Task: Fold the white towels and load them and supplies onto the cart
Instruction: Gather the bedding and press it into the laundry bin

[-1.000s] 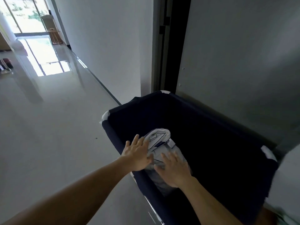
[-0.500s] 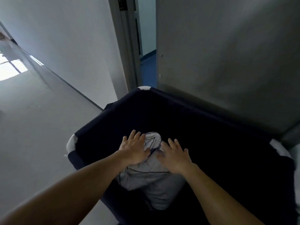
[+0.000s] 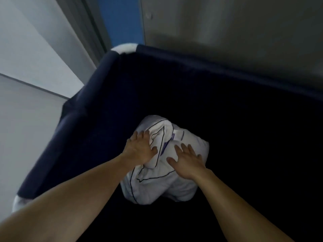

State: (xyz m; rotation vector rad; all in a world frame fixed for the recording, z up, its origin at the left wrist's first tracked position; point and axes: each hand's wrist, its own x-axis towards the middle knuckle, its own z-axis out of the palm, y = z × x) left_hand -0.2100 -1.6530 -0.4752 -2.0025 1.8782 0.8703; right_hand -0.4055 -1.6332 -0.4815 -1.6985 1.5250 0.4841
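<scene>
the white bundle (image 3: 167, 182), soft cloth edged with a thin dark line, sits inside the cart's dark navy fabric bin (image 3: 209, 67), toward its near-left side and well below the rim. whether it is a towel or some other linen i cannot tell. the left hand (image 3: 139, 149) lies flat on its upper left part, fingers spread and straight, gripping nothing; the right hand (image 3: 187, 161) lies flat just beside it on the top, fingers likewise spread, so both look to be pressing the bundle down rather than holding it. a white corner cap (image 3: 125, 48) marks the bin's far corner, next to a grey door frame (image 3: 90, 32) and pale floor (image 3: 26, 128).

by my reading, this one piece is as good as loaded. the rest of the bin is too dark to show any other contents, so further towels and the supplies probably remain to be loaded.
</scene>
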